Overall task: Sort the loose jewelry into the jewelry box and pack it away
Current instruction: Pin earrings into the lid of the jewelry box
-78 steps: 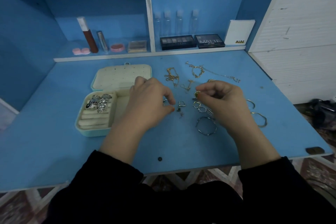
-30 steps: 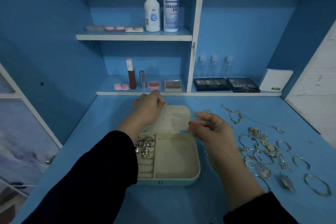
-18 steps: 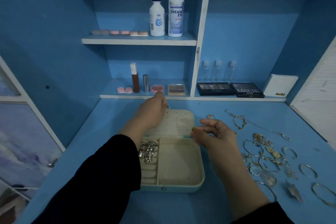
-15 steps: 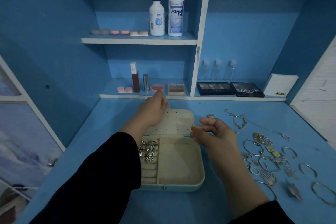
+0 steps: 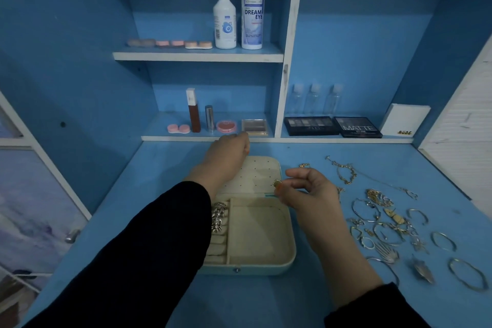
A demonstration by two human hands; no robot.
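**Hands moved from the loose pile to the open jewelry box**
The right hand (image 5: 308, 192) pinched a small gold earring (image 5: 277, 183) just over the pin-hole lid (image 5: 255, 172) of the jewelry box (image 5: 261, 261). The left hand (image 5: 229, 153) sat curled at the lid's far edge; whether it gripped anything could not be told. Rings (image 5: 218, 217) sat in the left rolls, and the loose jewelry (image 5: 386, 224) remained on the tabletop (image 5: 170, 168), so sorting looked early.

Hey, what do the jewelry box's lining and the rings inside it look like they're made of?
Lining: cream, matte and soft-looking, probably a velvet-like fabric. Rings: polished, silver-toned metal, judging by the bright glints; the actual alloy can't be told.
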